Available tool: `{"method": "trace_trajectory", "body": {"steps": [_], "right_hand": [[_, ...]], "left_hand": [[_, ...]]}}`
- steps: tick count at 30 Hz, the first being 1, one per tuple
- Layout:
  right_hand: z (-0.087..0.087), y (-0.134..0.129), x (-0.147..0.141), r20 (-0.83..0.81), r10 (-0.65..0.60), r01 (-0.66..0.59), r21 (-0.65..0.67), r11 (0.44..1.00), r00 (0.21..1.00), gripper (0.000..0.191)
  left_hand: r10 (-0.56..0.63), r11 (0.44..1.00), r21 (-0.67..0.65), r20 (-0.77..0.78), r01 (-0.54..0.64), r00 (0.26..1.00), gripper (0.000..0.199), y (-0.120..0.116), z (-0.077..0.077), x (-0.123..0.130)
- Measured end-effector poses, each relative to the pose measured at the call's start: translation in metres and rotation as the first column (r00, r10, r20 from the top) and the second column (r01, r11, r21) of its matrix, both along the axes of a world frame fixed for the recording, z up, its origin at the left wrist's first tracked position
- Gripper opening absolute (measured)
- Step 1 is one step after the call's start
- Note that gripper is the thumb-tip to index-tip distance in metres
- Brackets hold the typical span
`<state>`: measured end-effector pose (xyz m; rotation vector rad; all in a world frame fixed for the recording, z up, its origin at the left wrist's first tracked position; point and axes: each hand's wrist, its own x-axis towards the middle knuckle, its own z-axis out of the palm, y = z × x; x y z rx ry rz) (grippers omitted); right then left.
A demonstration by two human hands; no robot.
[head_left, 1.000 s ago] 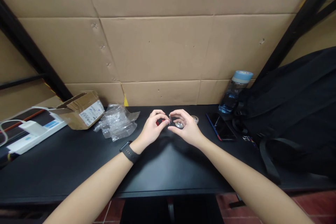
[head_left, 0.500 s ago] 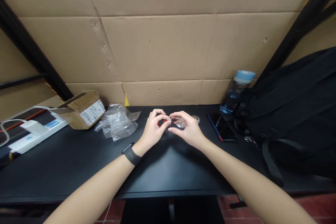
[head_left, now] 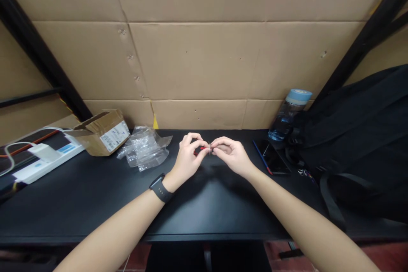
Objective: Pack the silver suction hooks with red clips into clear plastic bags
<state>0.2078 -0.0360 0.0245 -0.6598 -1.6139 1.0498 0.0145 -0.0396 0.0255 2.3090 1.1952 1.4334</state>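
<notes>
My left hand [head_left: 188,158]: fingers clamped on a thin piece [head_left: 209,149], held upright, edge toward me, above the worktop [head_left: 204,216]; a red part [head_left: 200,150] shows between thumb and forefinger. My right hand [head_left: 237,159]: half a second ago its fingers were curved wide apart; now drawn together, tips just beside the thin piece. Cannot tell whether they clamp anything. Two silver round pieces, earlier visible past my right hand, now hidden.
</notes>
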Motion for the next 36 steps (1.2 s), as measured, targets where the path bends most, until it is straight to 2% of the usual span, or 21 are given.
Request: {"method": "trace_trajectory", "body": {"steps": [8, 15, 18, 21, 24, 26, 29, 36], "right_hand": [[-0.006, 0.004, 0.004, 0.116, -0.081, 0.073, 0.078, 0.994, 0.99, 0.017], [-0.003, 0.004, 0.006, 0.242, -0.094, 0.071, 0.106, 0.992, 0.966, 0.013], [0.001, 0.001, 0.008, 0.383, -0.124, 0.059, 0.175, 0.983, 0.915, 0.011], [0.006, -0.003, 0.012, 0.58, -0.154, -0.047, 0.316, 0.948, 0.8, 0.008], [0.01, -0.004, 0.017, 0.659, -0.203, -0.109, 0.399, 0.91, 0.724, 0.008], [0.013, -0.004, 0.021, 0.661, -0.209, -0.107, 0.404, 0.908, 0.721, 0.009], [0.018, -0.003, 0.024, 0.651, -0.227, -0.083, 0.409, 0.909, 0.725, 0.01], [0.021, 0.0, 0.028, 0.645, -0.248, -0.053, 0.41, 0.911, 0.723, 0.009]], "left_hand": [[0.008, 1.0, 0.028, -0.025, -0.007, 1.0, 0.008, -0.004, 0.004, 0.0], [-0.01, 1.0, 0.024, -0.093, 0.013, 0.996, 0.01, -0.005, 0.006, -0.001], [-0.023, 1.0, 0.009, -0.029, 0.024, 0.999, 0.014, -0.003, 0.008, -0.004], [-0.013, 1.0, -0.02, 0.034, 0.014, 0.999, 0.021, 0.0, 0.011, -0.008], [-0.074, 0.995, -0.071, -0.102, 0.067, 0.992, 0.017, 0.002, 0.011, -0.011], [-0.138, 0.987, -0.11, -0.213, 0.116, 0.967, 0.012, 0.002, 0.007, -0.011], [-0.218, 0.973, -0.147, -0.307, 0.18, 0.926, 0.015, 0.002, 0.0, -0.008], [-0.299, 0.953, -0.172, -0.396, 0.25, 0.868, 0.017, 0.003, -0.011, -0.003]]}}
